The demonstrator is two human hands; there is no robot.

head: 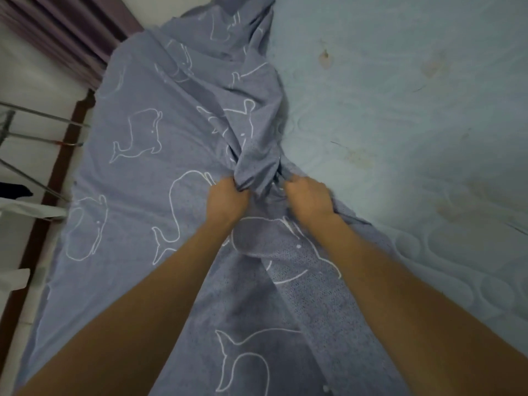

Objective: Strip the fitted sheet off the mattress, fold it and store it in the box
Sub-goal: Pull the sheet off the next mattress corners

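Bare quilted mattress (400, 110) lay exposed right of the fingers. Whale-print fitted sheet (148, 172) covered its left part, bunched between both hands. Left hand (227, 200) and right hand (310, 198) each clenched that bunched fabric.

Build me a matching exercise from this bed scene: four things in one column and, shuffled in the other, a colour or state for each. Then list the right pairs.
Column one
1. fitted sheet
2. mattress
3. curtain
4. left hand

Column two
A. purple, hanging at the upper left
B. gripping bunched cloth
C. grey-blue with white whale outlines
D. pale blue, quilted, bare on the right

Pairs: 1-C; 2-D; 3-A; 4-B
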